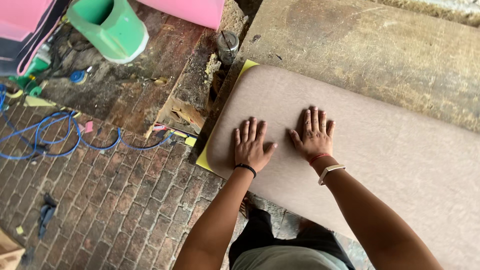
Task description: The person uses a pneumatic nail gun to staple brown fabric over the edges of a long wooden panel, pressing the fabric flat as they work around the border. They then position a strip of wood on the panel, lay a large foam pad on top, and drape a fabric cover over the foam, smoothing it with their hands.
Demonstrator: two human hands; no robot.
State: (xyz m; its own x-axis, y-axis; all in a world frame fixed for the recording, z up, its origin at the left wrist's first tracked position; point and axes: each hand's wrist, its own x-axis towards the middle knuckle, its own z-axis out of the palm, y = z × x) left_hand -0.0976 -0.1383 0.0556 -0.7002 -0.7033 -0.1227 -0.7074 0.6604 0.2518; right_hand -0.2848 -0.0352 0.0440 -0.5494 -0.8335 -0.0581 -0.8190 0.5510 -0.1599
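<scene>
A blue cable (60,135) is lying in loops on the brick floor (115,200), well to the left of the fingers. A green plastic container (110,27) is standing far up and left of them, and a small metal can (227,46) is sitting above the left fingertips, near the cushion's upper corner.

The left hand (251,146) is resting palm down on the taupe fabric-covered cushion (390,150). Its fingers (252,129) are lying flat and extended, grasping nothing. A yellow foam edge (204,159) is showing just left of this hand, under the fabric.

The right hand (314,136) is resting palm down just beside the left, apart from it. Its fingers (315,119) are spread and flat, released, holding nothing.

The cushion is lying on a worn wooden workbench (380,50), directly beneath both sets of fingers and extending well to their right.
</scene>
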